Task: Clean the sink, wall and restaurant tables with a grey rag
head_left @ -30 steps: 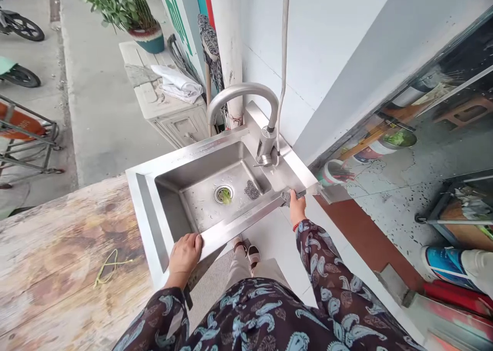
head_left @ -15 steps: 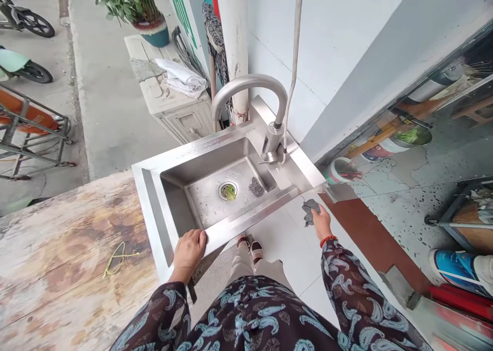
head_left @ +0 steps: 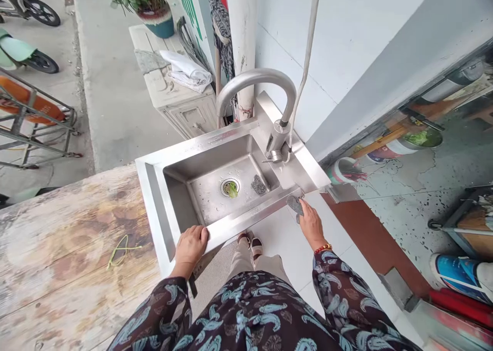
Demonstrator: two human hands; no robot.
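My left hand (head_left: 191, 245) rests on the front rim near the left corner of the stainless steel sink (head_left: 234, 220), its fingers bent over the edge. A grey cloth (head_left: 295, 205) is pinched in my right hand (head_left: 311, 224), against the front rim at the sink's right end. Inside the basin lie a steel wool scrubber (head_left: 258, 184) and, over the drain, a piece of green leaf (head_left: 231, 189). The curved faucet (head_left: 276, 140) stands at the back right, its spout pointing left. Water drops dot the basin floor.
A stained wooden table (head_left: 77, 248) adjoins the sink on the left, with a yellow-green string (head_left: 121, 251) on it. Behind stand a white cabinet (head_left: 192, 114), a mop (head_left: 221, 32) and a pipe (head_left: 244, 48). A grey hose (head_left: 308, 53) hangs beside the faucet.
My right hand has moved left and inward with the grey cloth, from beyond the sink's right end to its front rim. My left hand stays on the rim. The view has shifted slightly.
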